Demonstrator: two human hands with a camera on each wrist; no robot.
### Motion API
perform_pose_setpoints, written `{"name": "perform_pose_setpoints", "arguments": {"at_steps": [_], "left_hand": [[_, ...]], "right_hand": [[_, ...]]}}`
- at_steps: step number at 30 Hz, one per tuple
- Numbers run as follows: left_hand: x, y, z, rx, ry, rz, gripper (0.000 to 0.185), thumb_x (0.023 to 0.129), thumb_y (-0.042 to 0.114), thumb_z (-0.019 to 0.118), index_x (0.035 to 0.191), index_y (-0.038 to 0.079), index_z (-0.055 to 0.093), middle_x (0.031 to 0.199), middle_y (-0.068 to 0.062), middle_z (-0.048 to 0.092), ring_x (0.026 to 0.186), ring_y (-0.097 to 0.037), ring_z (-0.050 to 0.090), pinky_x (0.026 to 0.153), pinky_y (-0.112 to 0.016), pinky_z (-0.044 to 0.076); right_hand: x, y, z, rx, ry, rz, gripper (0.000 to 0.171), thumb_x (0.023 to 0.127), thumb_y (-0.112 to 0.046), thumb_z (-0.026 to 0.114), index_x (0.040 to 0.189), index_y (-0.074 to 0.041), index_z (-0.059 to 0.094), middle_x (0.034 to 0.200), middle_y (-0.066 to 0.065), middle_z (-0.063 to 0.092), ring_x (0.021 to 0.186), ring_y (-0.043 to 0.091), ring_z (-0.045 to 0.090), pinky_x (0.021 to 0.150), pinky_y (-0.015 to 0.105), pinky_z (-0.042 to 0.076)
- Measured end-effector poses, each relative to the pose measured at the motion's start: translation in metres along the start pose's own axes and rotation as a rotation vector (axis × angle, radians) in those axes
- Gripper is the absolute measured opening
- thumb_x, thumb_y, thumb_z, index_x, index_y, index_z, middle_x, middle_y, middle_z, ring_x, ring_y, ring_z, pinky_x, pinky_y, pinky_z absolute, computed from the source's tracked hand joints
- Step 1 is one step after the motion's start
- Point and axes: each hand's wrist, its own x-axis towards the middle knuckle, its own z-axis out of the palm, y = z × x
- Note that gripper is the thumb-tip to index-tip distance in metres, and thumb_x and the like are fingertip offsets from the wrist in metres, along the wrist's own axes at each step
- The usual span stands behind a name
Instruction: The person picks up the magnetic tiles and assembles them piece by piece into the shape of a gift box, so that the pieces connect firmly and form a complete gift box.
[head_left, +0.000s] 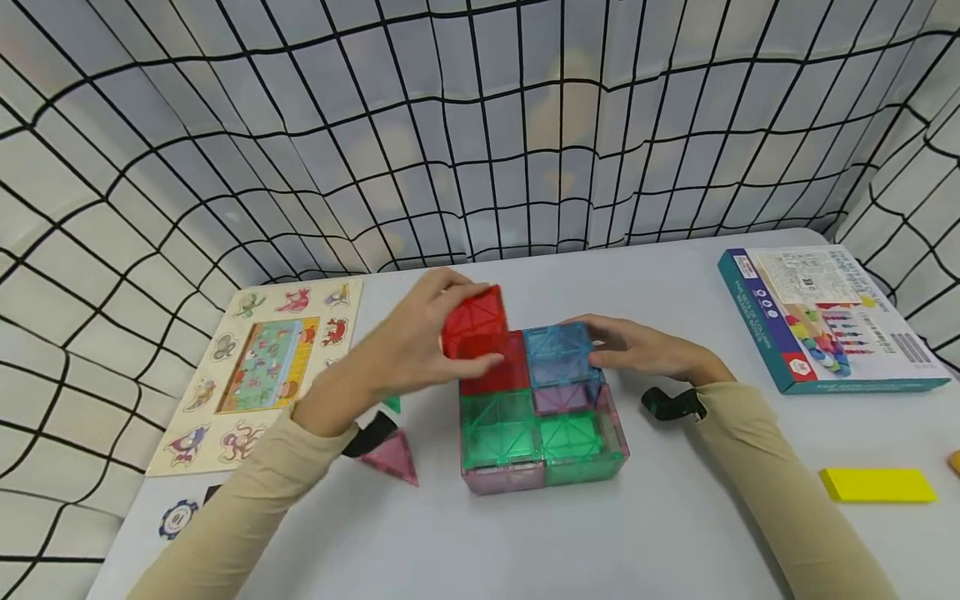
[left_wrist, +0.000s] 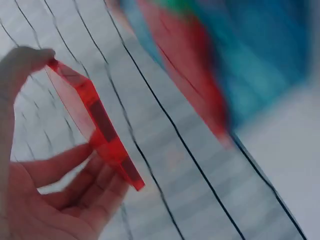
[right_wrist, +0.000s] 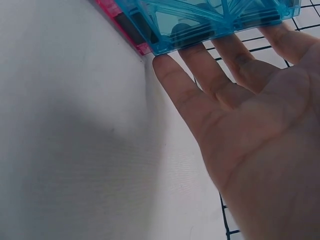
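Observation:
A low box of translucent magnetic tiles stands on the table, with green tiles (head_left: 498, 427) across its near part. My left hand (head_left: 408, 337) pinches a red square tile (head_left: 476, 321) between thumb and fingers, tilted above the box's far left corner. In the left wrist view the red tile (left_wrist: 95, 117) shows edge-on between the fingertips. Another red tile (head_left: 512, 367) lies in the box under it. At the far right corner, my right hand (head_left: 648, 346) touches a blue tile (head_left: 558, 354). Its extended fingers (right_wrist: 185, 95) rest along the blue tile's edge in the right wrist view.
A pink triangular tile (head_left: 393, 458) lies left of the box, near a sea-animal puzzle board (head_left: 255, 304). A poker chip (head_left: 177, 518) is at the near left. Rightward are a boxed toy (head_left: 832, 317) and a yellow block (head_left: 877, 485). Black netting (head_left: 487, 133) surrounds the table.

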Motion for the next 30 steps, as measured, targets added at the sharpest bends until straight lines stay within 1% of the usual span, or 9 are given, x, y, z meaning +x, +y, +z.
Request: {"name": "perform_pose_setpoints", "arguments": {"at_steps": [3,5,8,11,15,19,24,27,30], "left_hand": [[0.005,0.044,0.017,-0.039,-0.047,0.093,0.072,0.082,0.034,0.088,0.138,-0.003,0.062,0.127,-0.013,0.057,0.116,-0.022,0.056,0.076,-0.025,0.062],[0.008,0.067,0.028,-0.02,-0.094,0.132,0.073,0.083,0.039,0.088,0.137,-0.003,0.063,0.126,-0.011,0.058,0.115,-0.02,0.056,0.078,-0.02,0.06],[0.015,0.087,0.044,0.068,-0.162,0.146,0.077,0.084,0.047,0.084,0.139,-0.001,0.062,0.125,-0.009,0.059,0.112,-0.017,0.056,0.079,-0.018,0.057],[0.021,0.097,0.058,0.189,-0.228,0.137,0.075,0.085,0.053,0.08,0.136,0.0,0.064,0.122,-0.009,0.061,0.111,-0.017,0.057,0.078,-0.018,0.057],[0.022,0.1,0.072,0.322,-0.296,0.116,0.068,0.086,0.057,0.077,0.123,0.001,0.069,0.117,-0.008,0.063,0.109,-0.018,0.057,0.075,-0.018,0.056],[0.02,0.098,0.077,0.362,-0.32,0.109,0.067,0.088,0.057,0.077,0.124,0.001,0.069,0.121,-0.009,0.062,0.111,-0.018,0.055,0.076,-0.018,0.057],[0.015,0.088,0.064,0.252,-0.309,0.057,0.08,0.088,0.059,0.079,0.138,-0.001,0.063,0.134,-0.009,0.058,0.119,-0.018,0.056,0.09,-0.025,0.058],[0.007,0.073,0.044,0.129,-0.224,-0.029,0.076,0.092,0.056,0.076,0.141,0.0,0.061,0.136,-0.008,0.056,0.118,-0.018,0.057,0.095,-0.031,0.057],[-0.007,0.053,0.024,-0.01,-0.14,-0.161,0.064,0.099,0.05,0.07,0.142,0.004,0.06,0.136,-0.006,0.055,0.12,-0.02,0.057,0.097,-0.036,0.057]], "right_hand": [[-0.001,0.001,-0.001,0.009,0.007,0.02,0.058,0.108,-0.025,0.057,0.161,-0.011,0.038,0.156,0.013,0.048,0.142,0.037,0.044,0.118,0.067,0.033],[-0.002,0.002,-0.002,0.015,0.013,0.024,0.056,0.108,-0.024,0.057,0.16,-0.011,0.039,0.156,0.013,0.048,0.144,0.038,0.043,0.118,0.067,0.032],[-0.002,0.001,-0.002,0.011,0.021,0.029,0.056,0.108,-0.024,0.058,0.159,-0.012,0.04,0.157,0.013,0.047,0.145,0.038,0.041,0.118,0.067,0.032],[-0.002,0.0,-0.002,-0.008,0.034,0.053,0.057,0.108,-0.027,0.059,0.16,-0.014,0.039,0.157,0.012,0.047,0.145,0.037,0.041,0.118,0.067,0.032],[-0.001,-0.001,0.0,-0.043,0.06,0.095,0.058,0.109,-0.036,0.055,0.161,-0.016,0.039,0.161,0.011,0.044,0.151,0.036,0.034,0.121,0.068,0.024],[0.0,-0.001,0.0,-0.044,0.081,0.133,0.057,0.111,-0.041,0.049,0.162,-0.018,0.039,0.165,0.008,0.039,0.156,0.034,0.023,0.124,0.068,0.015],[-0.001,-0.002,0.0,-0.02,0.096,0.174,0.059,0.111,-0.047,0.046,0.162,-0.017,0.04,0.166,0.009,0.036,0.158,0.036,0.019,0.124,0.069,0.012],[0.0,-0.003,0.001,-0.008,0.084,0.167,0.06,0.111,-0.046,0.045,0.162,-0.016,0.039,0.167,0.01,0.035,0.158,0.038,0.018,0.123,0.07,0.012],[0.0,-0.002,0.001,-0.007,0.07,0.156,0.059,0.111,-0.041,0.046,0.162,-0.014,0.037,0.167,0.012,0.034,0.157,0.039,0.019,0.123,0.07,0.015]]}}
